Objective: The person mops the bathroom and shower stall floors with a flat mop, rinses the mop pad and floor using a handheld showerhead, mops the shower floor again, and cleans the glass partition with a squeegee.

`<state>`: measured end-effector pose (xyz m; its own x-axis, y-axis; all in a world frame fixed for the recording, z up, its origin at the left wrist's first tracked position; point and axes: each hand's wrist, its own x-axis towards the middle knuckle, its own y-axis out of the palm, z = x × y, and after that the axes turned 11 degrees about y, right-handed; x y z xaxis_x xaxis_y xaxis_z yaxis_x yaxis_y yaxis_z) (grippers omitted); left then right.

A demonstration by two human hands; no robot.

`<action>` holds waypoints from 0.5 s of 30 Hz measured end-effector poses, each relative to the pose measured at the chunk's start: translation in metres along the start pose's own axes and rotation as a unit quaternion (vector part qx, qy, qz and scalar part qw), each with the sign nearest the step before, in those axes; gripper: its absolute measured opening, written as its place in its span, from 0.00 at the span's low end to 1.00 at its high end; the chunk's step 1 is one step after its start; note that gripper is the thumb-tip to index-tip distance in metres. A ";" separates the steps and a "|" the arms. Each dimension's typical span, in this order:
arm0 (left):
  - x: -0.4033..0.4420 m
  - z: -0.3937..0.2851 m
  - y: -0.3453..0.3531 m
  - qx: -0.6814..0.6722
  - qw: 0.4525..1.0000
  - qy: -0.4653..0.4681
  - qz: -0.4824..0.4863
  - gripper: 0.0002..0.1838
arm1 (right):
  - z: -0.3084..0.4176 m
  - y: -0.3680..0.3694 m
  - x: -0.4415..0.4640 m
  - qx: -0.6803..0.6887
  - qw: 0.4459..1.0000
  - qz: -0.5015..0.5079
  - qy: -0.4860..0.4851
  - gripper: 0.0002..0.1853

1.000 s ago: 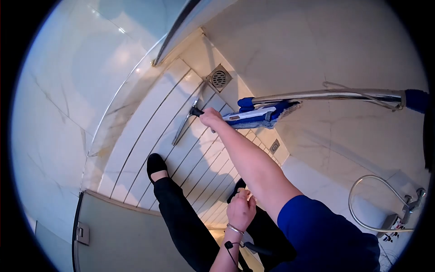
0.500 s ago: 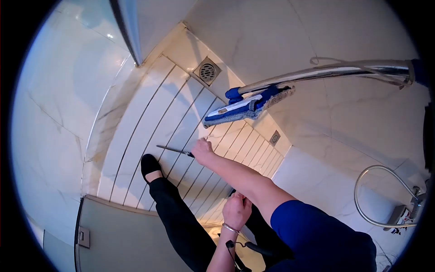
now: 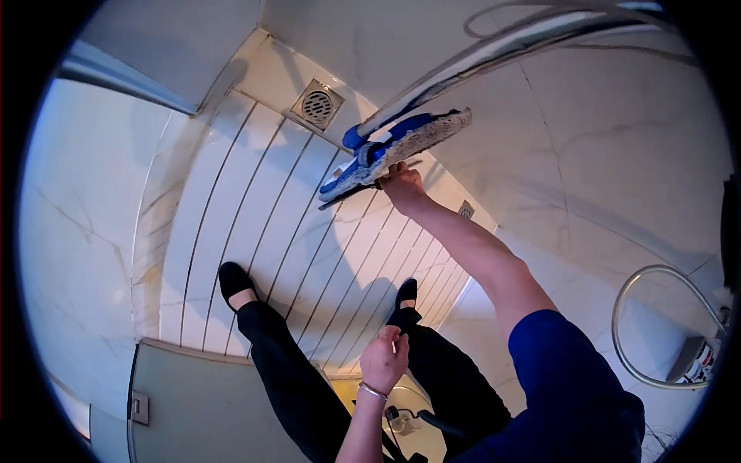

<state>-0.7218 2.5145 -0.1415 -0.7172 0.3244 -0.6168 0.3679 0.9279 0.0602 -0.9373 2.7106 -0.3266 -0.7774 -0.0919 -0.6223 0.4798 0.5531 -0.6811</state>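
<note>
My right hand (image 3: pixel 403 190) reaches forward, closed around a thin, dark, bar-like tool (image 3: pixel 332 204). Part of this tool lies behind the lower edge of a flat mop (image 3: pixel 378 158), so its exact kind cannot be made out. The mop has a blue and white head with a grey fibre pad, and my fingers overlap the pad's edge. Whether they touch it I cannot tell. Lower down, my left hand (image 3: pixel 384 359), with a bracelet at the wrist, is held in a loose fist above my legs. Nothing shows in it.
Pale grooved tiles (image 3: pixel 285 224) cover the floor under my black shoes (image 3: pixel 235 284). A square drain (image 3: pixel 317 104) lies in the far corner, a smaller one (image 3: pixel 466 210) by the wall. The mop's pole (image 3: pixel 494 58) runs to the upper right. At right hangs a shower hose (image 3: pixel 617 332).
My right hand has moved forward and right with the tool, from over the open tiles to the mop head. My left hand stays in a fist. The view has shifted slightly.
</note>
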 end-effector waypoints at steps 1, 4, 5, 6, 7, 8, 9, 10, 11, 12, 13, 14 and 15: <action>0.000 0.000 0.001 -0.005 1.000 -0.008 -0.003 0.09 | -0.001 -0.002 -0.007 0.022 0.999 -0.036 0.003 0.10; 0.002 -0.004 0.002 0.003 1.000 -0.008 0.002 0.09 | -0.006 -0.007 -0.047 0.109 0.993 -0.037 -0.003 0.11; 0.002 -0.004 0.003 0.005 1.000 -0.010 0.008 0.09 | -0.006 0.006 -0.057 0.125 0.992 0.006 -0.014 0.11; 0.002 -0.003 0.005 0.006 1.000 -0.012 0.013 0.09 | -0.004 0.017 -0.072 0.063 0.997 0.037 -0.037 0.09; 0.002 -0.002 0.006 0.007 1.000 -0.015 0.018 0.09 | -0.003 0.024 -0.089 0.079 0.994 0.058 -0.044 0.08; 0.002 -0.001 0.006 0.005 1.000 -0.014 0.013 0.09 | -0.002 0.040 -0.105 0.063 0.994 0.084 -0.043 0.08; 0.002 0.001 0.007 0.002 1.000 -0.014 0.008 0.09 | 0.002 0.056 -0.116 0.046 0.992 0.110 -0.042 0.08; 0.001 0.002 0.008 -0.002 1.000 -0.014 0.006 0.09 | 0.007 0.064 -0.119 0.040 0.989 0.142 -0.030 0.07; 0.001 0.003 0.008 0.003 1.000 -0.011 0.004 0.09 | 0.010 0.074 -0.123 0.034 0.984 0.176 -0.017 0.07; 0.000 0.001 0.007 0.007 1.000 -0.010 0.004 0.09 | 0.013 0.078 -0.129 0.028 0.977 0.213 -0.003 0.07; -0.001 0.000 0.007 0.010 1.000 -0.008 0.005 0.09 | 0.017 0.084 -0.126 0.043 0.971 0.235 0.017 0.08; -0.002 0.001 0.007 0.005 1.000 -0.014 0.004 0.09 | 0.020 0.090 -0.117 0.064 0.976 0.207 0.021 0.08; -0.002 0.001 0.008 -0.001 1.000 -0.018 0.002 0.09 | 0.021 0.098 -0.106 0.085 0.980 0.178 0.027 0.07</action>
<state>-0.7164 2.5205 -0.1406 -0.6939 0.3204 -0.6448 0.3694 0.9271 0.0631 -0.7990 2.7568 -0.3354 -0.5669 0.1271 -0.8139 0.7813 0.3962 -0.4823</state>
